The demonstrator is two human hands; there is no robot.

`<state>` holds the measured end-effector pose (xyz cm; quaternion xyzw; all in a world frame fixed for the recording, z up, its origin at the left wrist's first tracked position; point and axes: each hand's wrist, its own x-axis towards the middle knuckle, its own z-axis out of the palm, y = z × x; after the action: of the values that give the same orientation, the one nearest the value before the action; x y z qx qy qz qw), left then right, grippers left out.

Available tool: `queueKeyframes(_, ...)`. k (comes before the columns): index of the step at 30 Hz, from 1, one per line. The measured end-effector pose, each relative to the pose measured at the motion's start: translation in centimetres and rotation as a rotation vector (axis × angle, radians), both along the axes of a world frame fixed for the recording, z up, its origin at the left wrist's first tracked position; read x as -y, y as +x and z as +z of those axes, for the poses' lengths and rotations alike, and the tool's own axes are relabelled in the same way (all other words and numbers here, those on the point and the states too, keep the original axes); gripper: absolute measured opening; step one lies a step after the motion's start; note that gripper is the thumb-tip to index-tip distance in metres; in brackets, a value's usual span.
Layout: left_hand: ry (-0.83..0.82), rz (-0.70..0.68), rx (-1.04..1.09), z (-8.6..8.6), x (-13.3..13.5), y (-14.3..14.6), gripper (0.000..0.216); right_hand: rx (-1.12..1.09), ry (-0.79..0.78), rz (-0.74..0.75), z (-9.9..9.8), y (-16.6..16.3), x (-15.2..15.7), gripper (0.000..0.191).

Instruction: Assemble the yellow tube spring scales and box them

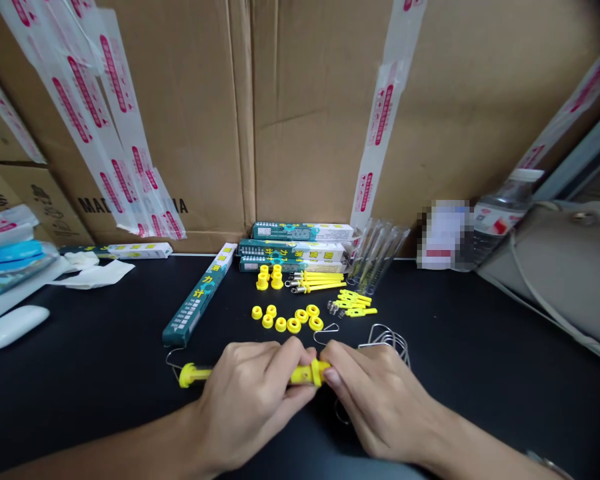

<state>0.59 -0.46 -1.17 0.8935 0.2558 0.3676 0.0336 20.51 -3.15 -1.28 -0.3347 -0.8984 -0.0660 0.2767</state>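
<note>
My left hand (253,393) is wrapped round the tube of a yellow spring scale (303,375), which lies level across the front of the table. A wire hook and a yellow cap stick out at its left end. At the other end, the fingers of my right hand (380,397) pinch the yellow tip just past a ring-shaped collar. Just beyond my hands lie several small yellow rings (294,325) and yellow caps (263,279). Several metal hooks (390,337) lie partly behind my right hand.
Yellow rods with springs (325,277), short yellow parts (357,312) and clear tubes (380,253) lie farther back. Printed boxes (295,250) are stacked against cardboard; another box (200,297) lies slanted. A bottle (503,217) and a bag (565,267) stand right, a white mouse (15,327) left.
</note>
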Motion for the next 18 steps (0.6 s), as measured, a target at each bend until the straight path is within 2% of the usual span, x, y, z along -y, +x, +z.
queueKeyframes(1, 0.049, -0.005, 0.000, 0.1, 0.0, 0.0, 0.010, -0.045, -0.080, -0.039, 0.0, -0.3, 0.4, 0.035)
queueKeyframes(3, 0.148, -0.011, -0.023, 0.4, 0.1, 0.1, 0.013, -0.211, -0.352, -0.105, 0.2, -0.8, 1.0, 0.036)
queueKeyframes(5, 0.198, -0.017, -0.050, 0.7, 0.2, 0.2, 0.016, -0.292, -0.518, -0.117, 0.6, -0.9, 1.3, 0.039)
queueKeyframes(7, 0.189, -0.022, -0.045, 0.9, 0.3, 0.4, 0.018, -0.273, -0.506, -0.091, 0.9, -0.5, 1.3, 0.039)
queueKeyframes(10, 0.136, -0.010, -0.005, 0.9, 0.4, 0.4, 0.018, -0.168, -0.327, -0.030, 1.3, 0.4, 1.0, 0.037)
queueKeyframes(12, 0.105, 0.001, -0.003, 0.7, 0.5, 0.2, 0.020, -0.130, -0.274, 0.003, 1.3, 0.9, 0.9, 0.029)
queueKeyframes(15, 0.074, 0.033, -0.004, 0.5, 0.6, -0.1, 0.022, -0.173, -0.324, 0.019, 0.9, 1.2, 0.7, 0.027)
queueKeyframes(18, 0.090, 0.051, 0.002, 0.4, 0.7, -0.1, 0.022, -0.306, -0.352, 0.034, 0.5, 1.0, 0.8, 0.027)
